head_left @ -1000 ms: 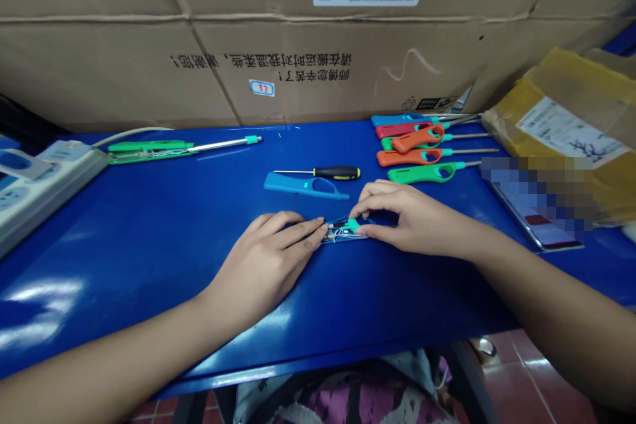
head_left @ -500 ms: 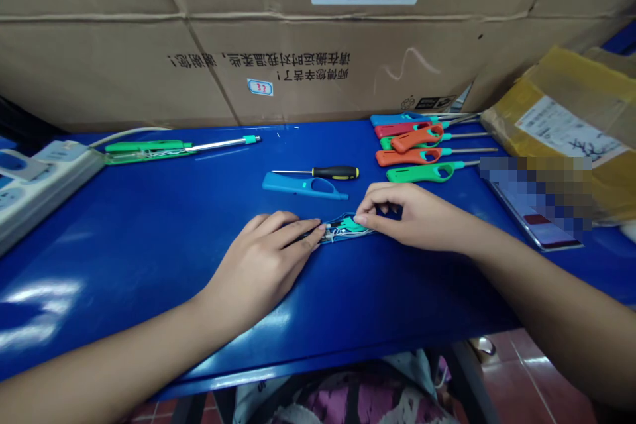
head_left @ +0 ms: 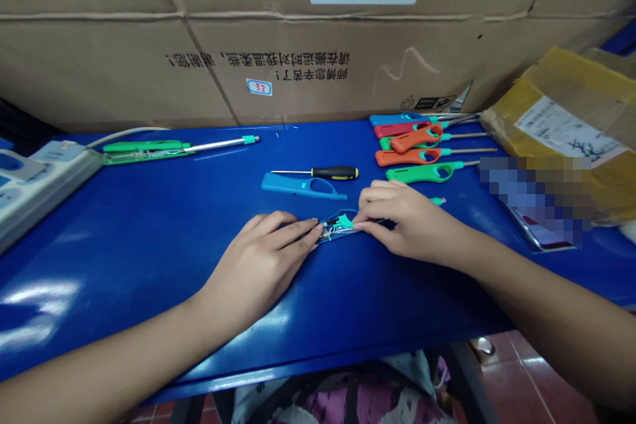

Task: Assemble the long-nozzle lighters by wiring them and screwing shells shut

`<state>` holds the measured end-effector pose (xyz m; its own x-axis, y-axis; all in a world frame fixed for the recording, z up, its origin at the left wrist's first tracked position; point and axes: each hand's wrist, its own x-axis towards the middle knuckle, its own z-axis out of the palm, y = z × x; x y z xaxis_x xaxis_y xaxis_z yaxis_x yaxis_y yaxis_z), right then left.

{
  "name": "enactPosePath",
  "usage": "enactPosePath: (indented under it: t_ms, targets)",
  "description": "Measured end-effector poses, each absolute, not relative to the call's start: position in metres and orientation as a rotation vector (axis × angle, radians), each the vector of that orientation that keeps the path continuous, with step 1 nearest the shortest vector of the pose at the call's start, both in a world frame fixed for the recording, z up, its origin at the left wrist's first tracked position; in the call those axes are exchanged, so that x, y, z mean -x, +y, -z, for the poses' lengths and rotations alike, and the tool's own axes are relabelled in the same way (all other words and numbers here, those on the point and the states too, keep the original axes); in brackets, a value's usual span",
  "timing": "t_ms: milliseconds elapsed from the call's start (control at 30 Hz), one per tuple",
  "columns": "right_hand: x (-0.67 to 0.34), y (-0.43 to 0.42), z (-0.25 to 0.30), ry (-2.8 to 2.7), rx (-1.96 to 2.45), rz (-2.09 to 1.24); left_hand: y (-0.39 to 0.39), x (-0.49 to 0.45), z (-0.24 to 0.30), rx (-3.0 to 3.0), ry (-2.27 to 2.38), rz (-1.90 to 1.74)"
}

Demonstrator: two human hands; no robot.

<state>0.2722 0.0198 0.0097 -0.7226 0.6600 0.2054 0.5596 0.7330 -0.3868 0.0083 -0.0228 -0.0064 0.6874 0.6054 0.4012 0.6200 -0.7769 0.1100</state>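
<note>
An opened blue gas lighter (head_left: 328,236) lies on the blue table, with white wires and small inner parts exposed. My left hand (head_left: 268,255) covers its left end, fingers closed on it and pressing it down. A green trigger (head_left: 344,220) sits in the casing. At its right edge, my right hand (head_left: 410,218) pinches thumb and fingers together; the exact contact is partly hidden. Beyond that hand a green nozzle end (head_left: 439,201) sticks out. Just behind lie the loose blue casing half (head_left: 285,183) and a black-and-yellow screwdriver (head_left: 342,173).
Several coloured lighters (head_left: 415,158) lie at the back right, near a phone (head_left: 539,235) and a yellow-taped parcel (head_left: 566,99). An opened green lighter (head_left: 144,152) rests beside a power strip (head_left: 64,172) on the left. A large cardboard box (head_left: 288,33) stands behind.
My right fingers have closed into a tighter pinch beside the green trigger and shifted slightly. The green nozzle end now shows beyond my right hand. My left hand stays nearly still.
</note>
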Motion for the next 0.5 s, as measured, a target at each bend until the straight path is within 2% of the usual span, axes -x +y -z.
enactPosePath:
  t_ms: [100, 233, 500]
  targets:
    - [-0.2710, 0.0185, -0.0096, -2.736, 0.891, -0.121, -0.0230, -0.0077, 0.0057, 2.864, -1.013, 0.675]
    - [-0.2692, 0.0204, -0.0082, -2.762, 0.792, 0.104, -0.0232, -0.0064, 0.0048, 2.873, -1.006, 0.671]
    - [-0.2704, 0.0235, -0.0063, -2.750, 0.731, 0.211, -0.0233, -0.0053, 0.0043, 2.874, -1.016, 0.662]
